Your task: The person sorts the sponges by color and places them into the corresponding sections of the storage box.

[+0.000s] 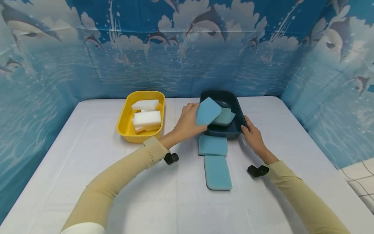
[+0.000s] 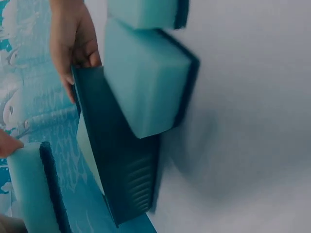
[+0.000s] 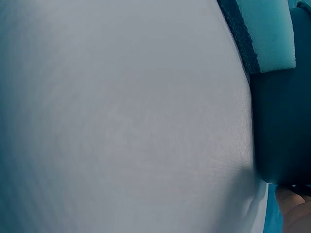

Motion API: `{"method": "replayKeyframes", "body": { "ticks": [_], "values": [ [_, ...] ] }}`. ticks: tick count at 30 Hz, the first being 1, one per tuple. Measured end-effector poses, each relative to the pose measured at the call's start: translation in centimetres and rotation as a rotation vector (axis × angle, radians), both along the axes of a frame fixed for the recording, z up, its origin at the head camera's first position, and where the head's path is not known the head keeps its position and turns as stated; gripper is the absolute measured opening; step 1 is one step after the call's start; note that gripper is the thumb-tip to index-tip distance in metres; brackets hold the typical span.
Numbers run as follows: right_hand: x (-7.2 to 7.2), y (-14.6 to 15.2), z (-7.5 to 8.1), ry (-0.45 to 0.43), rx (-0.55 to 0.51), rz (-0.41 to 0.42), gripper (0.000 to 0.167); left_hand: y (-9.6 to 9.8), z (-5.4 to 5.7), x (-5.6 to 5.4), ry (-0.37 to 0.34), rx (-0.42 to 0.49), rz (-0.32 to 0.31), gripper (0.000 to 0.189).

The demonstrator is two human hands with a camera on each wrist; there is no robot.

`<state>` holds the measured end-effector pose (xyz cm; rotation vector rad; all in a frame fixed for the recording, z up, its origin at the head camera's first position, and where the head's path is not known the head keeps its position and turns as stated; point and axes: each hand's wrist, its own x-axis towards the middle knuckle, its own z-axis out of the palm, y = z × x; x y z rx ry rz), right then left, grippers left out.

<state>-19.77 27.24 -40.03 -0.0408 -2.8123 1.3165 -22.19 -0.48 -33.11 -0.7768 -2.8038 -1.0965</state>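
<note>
My left hand (image 1: 189, 122) pinches a blue sponge (image 1: 208, 111) over the left side of a dark teal bin (image 1: 243, 121). In the left wrist view that held sponge (image 2: 31, 187) shows a dark scouring layer on one face. The right hand (image 1: 255, 138) grips the bin's right rim, its fingers curled over the edge in the left wrist view. Inside the bin lie a few blue-green sponges (image 1: 223, 117), partly covered by the held one. Two more sponges rest on the table before the bin: a nearer one (image 1: 217, 173) and a farther one (image 1: 213, 145).
To the left stands a yellow bin (image 1: 124, 125) holding several white sponge blocks (image 1: 147, 118). A white cloth (image 1: 131, 195) covers the table. Behind it hangs a dolphin-print curtain (image 1: 181, 71), which also runs along both sides.
</note>
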Motion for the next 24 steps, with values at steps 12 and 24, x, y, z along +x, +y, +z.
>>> {"method": "replayKeyframes", "body": {
  "ticks": [12, 24],
  "values": [
    [0.0, -0.1, 0.1, 0.006, 0.000, -0.001, 0.058, 1.9, 1.4, -3.1, 0.015, -0.056, 0.020, 0.082],
    [0.2, 0.0, 0.0, 0.011, 0.018, 0.007, 0.058, 2.9, 0.0, -6.1, -0.044, -0.061, 0.053, 0.079]
  ]
}}
